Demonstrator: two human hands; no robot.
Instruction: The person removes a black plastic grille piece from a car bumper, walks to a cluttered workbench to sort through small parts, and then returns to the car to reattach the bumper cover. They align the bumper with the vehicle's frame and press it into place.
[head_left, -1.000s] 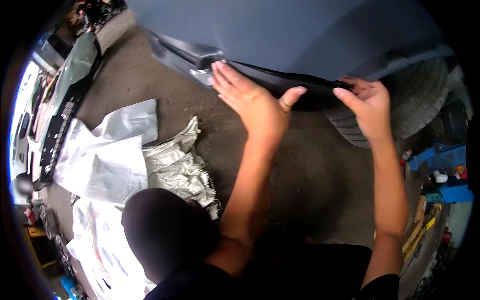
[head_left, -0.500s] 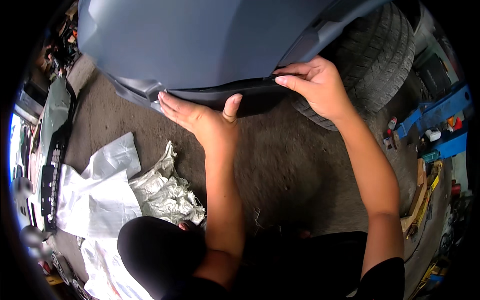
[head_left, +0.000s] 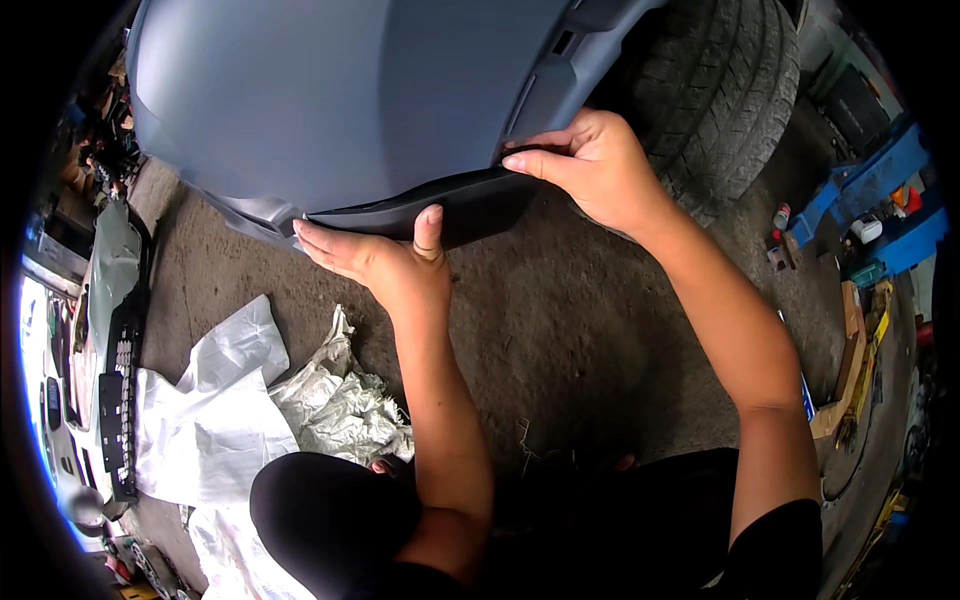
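A grey-blue car bumper (head_left: pixel 290 95) fills the upper part of the view. Along its lower edge runs a black plastic trim strip (head_left: pixel 485 205). My left hand (head_left: pixel 385 265) lies with outstretched fingers against the strip's left end, beside the bumper's lower corner; its thumb stands up, apart from the fingers. Between thumb and fingers, my right hand (head_left: pixel 600 170) pinches the strip's right end where it meets the bumper, close to the wheel opening. The right fingertips are partly hidden behind the bumper edge.
A tyre (head_left: pixel 720 100) stands right of my right hand. White sheeting (head_left: pixel 215 430) and crumpled silvery wrapping (head_left: pixel 350 410) lie on the dirty floor at left, near another bumper (head_left: pixel 115 290). Blue metal equipment (head_left: pixel 880 215) and a cardboard piece (head_left: pixel 845 370) are at right.
The view has shifted, so the bumper, tyre and both hands sit farther left in it. Both hands keep nearly the same places on the strip.
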